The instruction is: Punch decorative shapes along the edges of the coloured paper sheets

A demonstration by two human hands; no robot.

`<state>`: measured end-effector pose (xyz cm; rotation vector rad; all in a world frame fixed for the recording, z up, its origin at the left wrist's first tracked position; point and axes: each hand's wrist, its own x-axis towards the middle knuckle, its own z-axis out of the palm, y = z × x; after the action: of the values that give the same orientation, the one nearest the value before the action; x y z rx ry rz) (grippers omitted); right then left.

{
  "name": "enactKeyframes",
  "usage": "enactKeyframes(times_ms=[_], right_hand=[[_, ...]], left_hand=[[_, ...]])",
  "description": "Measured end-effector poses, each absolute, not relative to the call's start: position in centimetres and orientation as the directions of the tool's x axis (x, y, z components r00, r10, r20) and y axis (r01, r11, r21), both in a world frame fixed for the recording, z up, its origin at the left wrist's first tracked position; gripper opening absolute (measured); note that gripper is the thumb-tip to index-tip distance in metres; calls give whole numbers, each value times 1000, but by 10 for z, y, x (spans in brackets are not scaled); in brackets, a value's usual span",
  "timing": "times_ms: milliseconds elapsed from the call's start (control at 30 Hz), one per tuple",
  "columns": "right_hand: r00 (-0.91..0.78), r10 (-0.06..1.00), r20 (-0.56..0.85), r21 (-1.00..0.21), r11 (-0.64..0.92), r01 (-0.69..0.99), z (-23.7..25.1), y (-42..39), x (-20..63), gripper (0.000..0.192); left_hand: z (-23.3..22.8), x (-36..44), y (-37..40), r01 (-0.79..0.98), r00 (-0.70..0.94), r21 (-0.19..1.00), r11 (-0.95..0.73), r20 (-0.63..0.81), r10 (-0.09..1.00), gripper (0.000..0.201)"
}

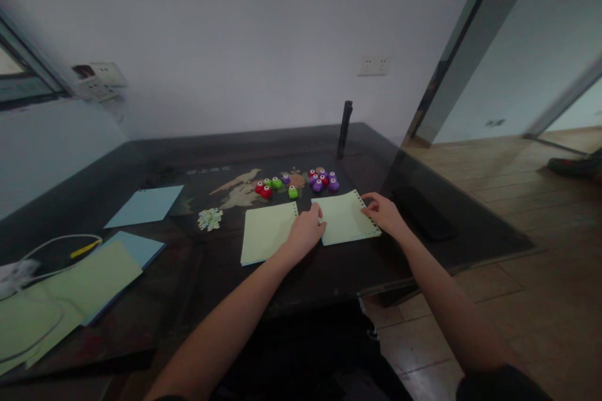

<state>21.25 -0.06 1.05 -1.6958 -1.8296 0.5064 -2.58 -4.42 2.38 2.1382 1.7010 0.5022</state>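
A pale yellow-green sheet of loose-leaf paper (345, 219), with punched holes down its right side, lies on the dark table in front of me. My right hand (383, 214) pinches its holed edge between thumb and fingers. At the sheet's left edge, my left hand (305, 227) is closed with curled fingers, gripping the margin. Left of that hand rests a second pale stack of loose-leaf paper (267, 230), its holed edge partly hidden by the hand. Beyond the papers sit several small purple and red toy pieces (323, 179) and green and red ones (270, 185), each with an eye-like white spot.
A small heap of pale paper bits (209, 219) lies to the left. Farther left are a blue sheet (145, 205), more papers (108, 269), a white cable and a yellow pen (86, 249). A black upright object (345, 128) stands at the back; a dark flat object (423, 213) lies right.
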Motion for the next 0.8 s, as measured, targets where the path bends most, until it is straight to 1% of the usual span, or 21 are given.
enactKeyframes(times_ms=[133, 233, 300, 367, 433, 500, 533, 567, 633, 733, 800], right_hand=[[-16, 987, 161, -625, 114, 772, 8, 1, 213, 32], [-24, 985, 170, -617, 125, 777, 6, 1, 213, 32], [-21, 982, 185, -607, 131, 784, 4, 2, 214, 33], [-17, 978, 207, -599, 140, 788, 2, 2, 214, 33], [-10, 971, 241, -593, 155, 790, 1, 2, 215, 33], [9, 960, 281, -594, 167, 787, 2, 1, 216, 31], [23, 955, 297, -601, 168, 781, 2, 1, 216, 30], [38, 951, 308, -613, 167, 772, 3, 1, 216, 29], [61, 948, 313, -645, 165, 746, 5, 0, 217, 27], [71, 951, 302, -692, 168, 702, 6, -1, 218, 26], [74, 958, 276, -727, 158, 668, 5, 0, 219, 26]], left_hand=[[32, -26, -53, 849, 250, 467, -245, 53, 967, 13], [37, -28, -64, 829, 307, 461, -315, 96, 947, 4], [38, -29, -69, 783, 349, 497, -375, 149, 925, 1], [37, -30, -68, 699, 345, 595, -397, 205, 916, 3], [34, -31, -62, 558, 264, 757, -341, 227, 937, 12], [31, -32, -53, 335, 138, 919, -209, 172, 975, 20], [31, -32, -48, 212, 89, 967, -140, 124, 988, 22], [31, -33, -45, 98, 50, 992, -77, 72, 996, 23], [32, -35, -41, -78, 23, 996, 36, -34, 999, 25], [40, -37, -44, -225, 59, 960, 169, -159, 985, 27], [46, -38, -48, -288, 102, 932, 222, -201, 974, 28]])
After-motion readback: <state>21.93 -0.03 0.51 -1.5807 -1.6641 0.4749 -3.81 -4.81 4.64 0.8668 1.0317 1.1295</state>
